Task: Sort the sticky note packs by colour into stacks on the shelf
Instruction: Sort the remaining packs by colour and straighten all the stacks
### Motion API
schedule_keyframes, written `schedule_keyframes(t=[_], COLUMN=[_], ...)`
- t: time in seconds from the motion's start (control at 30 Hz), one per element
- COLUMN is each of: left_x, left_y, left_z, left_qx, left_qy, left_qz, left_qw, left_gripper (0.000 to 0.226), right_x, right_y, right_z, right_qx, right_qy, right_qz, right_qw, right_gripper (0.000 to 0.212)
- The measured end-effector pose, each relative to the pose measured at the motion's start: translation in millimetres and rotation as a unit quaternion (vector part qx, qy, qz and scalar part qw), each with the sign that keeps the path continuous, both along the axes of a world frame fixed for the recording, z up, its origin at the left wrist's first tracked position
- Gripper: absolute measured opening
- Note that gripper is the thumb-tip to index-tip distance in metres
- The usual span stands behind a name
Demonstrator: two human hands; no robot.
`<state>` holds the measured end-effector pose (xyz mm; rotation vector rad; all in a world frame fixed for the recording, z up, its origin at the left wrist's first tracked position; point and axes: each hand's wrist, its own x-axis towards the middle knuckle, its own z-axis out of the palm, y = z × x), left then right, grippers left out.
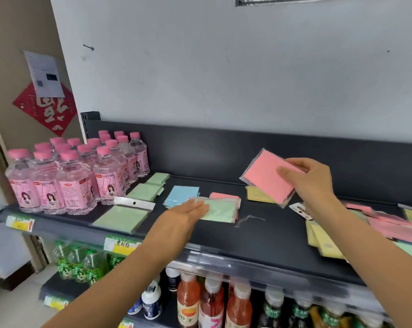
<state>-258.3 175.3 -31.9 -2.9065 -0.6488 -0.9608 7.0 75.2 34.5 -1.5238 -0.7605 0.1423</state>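
Pink sticky note pack [268, 177] pinched aloft in right hand [311, 178]; left hand [186, 214] flat-fingered on green pack [220, 209], shelved pink pack [223, 196] beneath. Next, probably: shift green, stack pinks.

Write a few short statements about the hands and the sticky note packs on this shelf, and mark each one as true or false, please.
1. The right hand holds a pink pack up above the shelf. True.
2. The left hand grips a blue pack. False: its straight fingers rest on a green pack; the blue pack lies on the shelf just behind.
3. The bottles at the left end of the shelf have pink caps. True.
4. All the green packs are already in one stack. False: other green packs lie apart from each other further left.
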Motion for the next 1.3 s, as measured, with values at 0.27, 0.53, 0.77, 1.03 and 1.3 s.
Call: schedule_keyframes(t=[0.27, 0.53, 0.77, 1.03, 1.3], left_x=[11.3, 21.7, 31.1, 46.9, 48.3], left_y=[13.5, 26.6, 41.4, 50.4, 44.9], left_z=[-11.7, -3.7, 5.3, 10.3, 13.9], left_qx=[0.005, -0.053, -0.136, -0.198, -0.233], left_qy=[0.218, 0.294, 0.264, 0.312, 0.237], left_qz=[-0.061, -0.093, -0.088, -0.039, -0.050], left_qw=[0.974, 0.950, 0.951, 0.928, 0.942], left_gripper=[0.040, 0.054, 0.054, 0.077, 0.054], right_x=[0.2, 2.9, 12.5, 31.3, 22.5], right_y=[6.6, 50.8, 87.8, 100.0, 109.6], right_z=[-5.2, -12.3, -11.3, -5.5, -2.6], right_qx=[-0.012, -0.028, -0.048, -0.030, -0.024], right_qy=[0.008, 0.008, 0.003, -0.011, -0.017], right_qz=[-0.005, 0.049, 0.101, 0.105, 0.108], right_qw=[1.000, 0.998, 0.994, 0.994, 0.994], right_gripper=[0.019, 0.020, 0.018, 0.020, 0.021])
